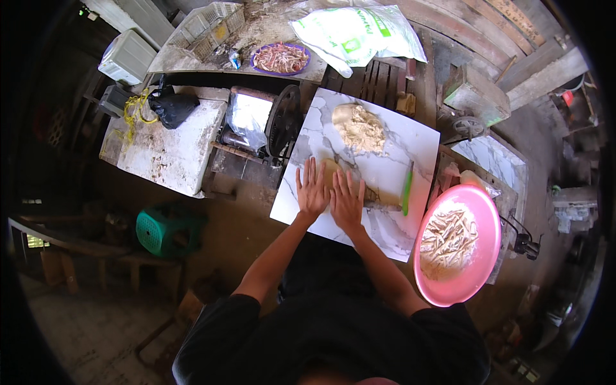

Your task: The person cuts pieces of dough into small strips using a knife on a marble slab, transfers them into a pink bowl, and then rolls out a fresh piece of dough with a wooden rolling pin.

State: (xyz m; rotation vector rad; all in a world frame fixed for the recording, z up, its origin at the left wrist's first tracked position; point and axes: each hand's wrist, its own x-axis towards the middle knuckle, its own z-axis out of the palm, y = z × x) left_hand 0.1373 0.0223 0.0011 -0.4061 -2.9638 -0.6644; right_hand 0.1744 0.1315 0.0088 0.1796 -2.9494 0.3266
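My left hand [312, 190] and my right hand [346, 200] lie side by side, palms down, with fingers stretched forward over a white marble-patterned board [300, 144]. Under and between the fingers shows part of a tan, flattened piece of dough [330, 167]; the palms hide the rest. Beyond the fingertips a crumbly, floury mound of dough [360, 130] rests on the board. Right of my right hand lies a knife with a bright green handle [408, 189], beside a brownish floury patch. Neither hand grips anything.
A pink basin [489, 224] of floured strips [451, 234] stands right of the board. A hand-cranked machine with a black wheel [283, 122] is at its left. Farther back are a purple-rimmed plate [255, 64] of reddish strips and a white sack [359, 35]. A green stool [154, 232] stands lower left.
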